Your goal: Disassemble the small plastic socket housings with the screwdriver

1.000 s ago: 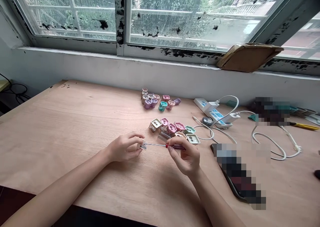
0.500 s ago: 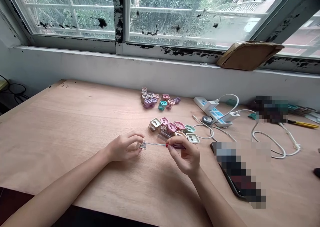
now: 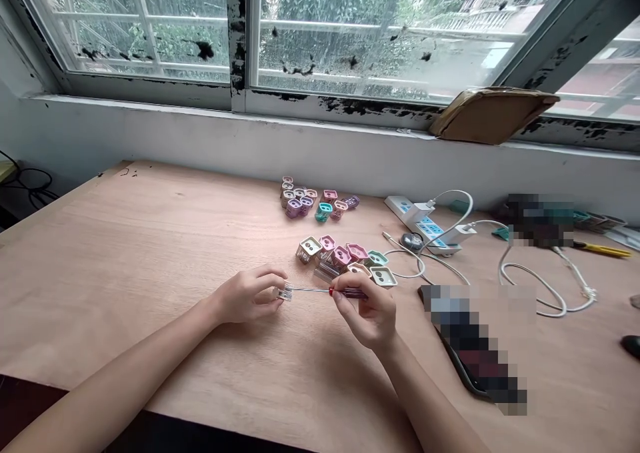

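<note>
Quickly noted: both hands together at mid-worktop [image 3: 125, 240], pinching screwdriver and small part.

Left hand [image 3: 250, 298] clamped on a small metal plug housing [image 3: 285, 293]; right hand [image 3: 367, 310] clamped on the red-collared screwdriver [image 3: 307, 290], shaft tip at the housing. Pastel plug casings [image 3: 345, 256] just past the right hand, at 12 o'clock; second casing cluster [image 3: 305, 200] farther out, around 12 o'clock. White power strip [image 3: 417, 216] with white cables [image 3: 540, 286] at 1 o'clock from the right hand; pixelated dark object [image 3: 475, 346] at 4 o'clock, near the right hand.
</note>
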Action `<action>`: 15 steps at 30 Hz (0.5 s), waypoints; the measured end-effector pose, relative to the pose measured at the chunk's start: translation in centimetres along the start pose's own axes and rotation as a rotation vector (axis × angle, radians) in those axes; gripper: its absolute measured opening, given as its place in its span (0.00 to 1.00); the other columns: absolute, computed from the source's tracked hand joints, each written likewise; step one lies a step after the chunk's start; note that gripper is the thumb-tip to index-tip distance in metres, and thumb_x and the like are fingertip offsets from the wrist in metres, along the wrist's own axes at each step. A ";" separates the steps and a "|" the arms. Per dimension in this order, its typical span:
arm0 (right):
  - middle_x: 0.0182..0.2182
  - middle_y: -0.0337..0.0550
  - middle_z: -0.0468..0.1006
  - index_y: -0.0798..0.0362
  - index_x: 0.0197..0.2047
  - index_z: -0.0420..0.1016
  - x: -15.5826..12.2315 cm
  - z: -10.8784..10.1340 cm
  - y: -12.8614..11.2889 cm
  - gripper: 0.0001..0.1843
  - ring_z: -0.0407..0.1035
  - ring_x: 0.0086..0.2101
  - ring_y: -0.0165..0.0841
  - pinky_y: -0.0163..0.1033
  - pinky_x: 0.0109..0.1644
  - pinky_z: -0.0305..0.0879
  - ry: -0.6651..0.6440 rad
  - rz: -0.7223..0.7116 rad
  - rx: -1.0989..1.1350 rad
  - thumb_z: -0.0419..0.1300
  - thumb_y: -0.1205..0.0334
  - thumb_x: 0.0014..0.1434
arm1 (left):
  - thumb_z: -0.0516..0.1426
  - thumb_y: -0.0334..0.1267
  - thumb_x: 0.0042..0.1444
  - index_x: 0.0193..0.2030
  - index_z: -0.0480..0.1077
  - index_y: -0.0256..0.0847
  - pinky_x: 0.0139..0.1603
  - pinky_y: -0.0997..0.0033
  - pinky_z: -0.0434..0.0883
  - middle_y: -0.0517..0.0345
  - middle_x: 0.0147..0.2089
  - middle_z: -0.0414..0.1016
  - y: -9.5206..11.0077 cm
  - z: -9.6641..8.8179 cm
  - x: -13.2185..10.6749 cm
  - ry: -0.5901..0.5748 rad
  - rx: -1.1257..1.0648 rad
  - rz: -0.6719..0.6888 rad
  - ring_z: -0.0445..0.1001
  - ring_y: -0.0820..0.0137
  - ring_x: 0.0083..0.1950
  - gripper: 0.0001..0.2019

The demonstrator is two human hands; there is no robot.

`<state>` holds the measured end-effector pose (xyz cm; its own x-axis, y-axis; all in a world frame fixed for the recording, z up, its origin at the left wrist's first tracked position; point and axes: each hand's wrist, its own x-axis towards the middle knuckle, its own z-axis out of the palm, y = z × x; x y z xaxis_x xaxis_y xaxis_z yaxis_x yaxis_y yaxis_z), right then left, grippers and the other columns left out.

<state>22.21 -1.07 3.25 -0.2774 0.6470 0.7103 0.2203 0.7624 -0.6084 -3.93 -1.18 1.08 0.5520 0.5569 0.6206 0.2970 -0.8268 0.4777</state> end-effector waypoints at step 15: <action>0.25 0.37 0.73 0.51 0.34 0.74 0.1 -0.3 1.4 0.07 0.65 0.19 0.27 0.32 0.21 0.61 0.185 0.351 0.319 0.68 0.61 0.60 | 0.59 0.29 0.60 0.47 0.72 0.39 0.49 0.69 0.79 0.47 0.49 0.78 -0.2 -0.2 -0.1 0.036 0.035 -0.018 0.80 0.66 0.48 0.09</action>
<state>22.79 0.08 2.54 -0.0607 0.8769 0.4768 -0.0338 0.4756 -0.8790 -4.20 -1.01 1.07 0.5185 0.5734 0.6343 0.3335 -0.8187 0.4675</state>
